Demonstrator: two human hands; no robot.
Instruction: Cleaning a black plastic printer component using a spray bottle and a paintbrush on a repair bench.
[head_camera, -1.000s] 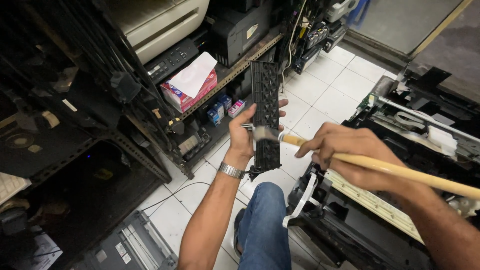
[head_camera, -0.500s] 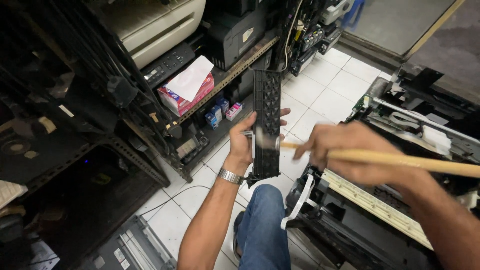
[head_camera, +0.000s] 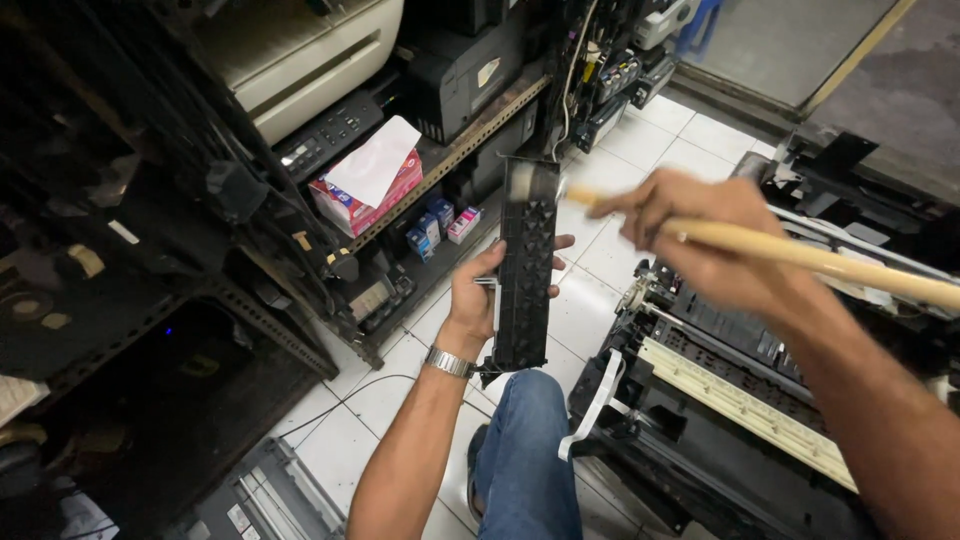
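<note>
Black plastic panel (head_camera: 527, 270), long and ribbed, stands upright above the knee (head_camera: 525, 440), the left hand (head_camera: 478, 295) closed around its middle. The right hand (head_camera: 700, 235) grips a wooden-handled brush (head_camera: 800, 255), its bristles touching the panel's top end, over the white tiled floor (head_camera: 400, 370).

Two hands were in view: the left hand (head_camera: 478, 295) held one black ribbed part (head_camera: 527, 270), the right hand (head_camera: 700, 235) one brush (head_camera: 800, 255). One opened printer (head_camera: 740, 400) lay right, one red box (head_camera: 365, 190) far left, three small cartons (head_camera: 440, 222) beside it.
</note>
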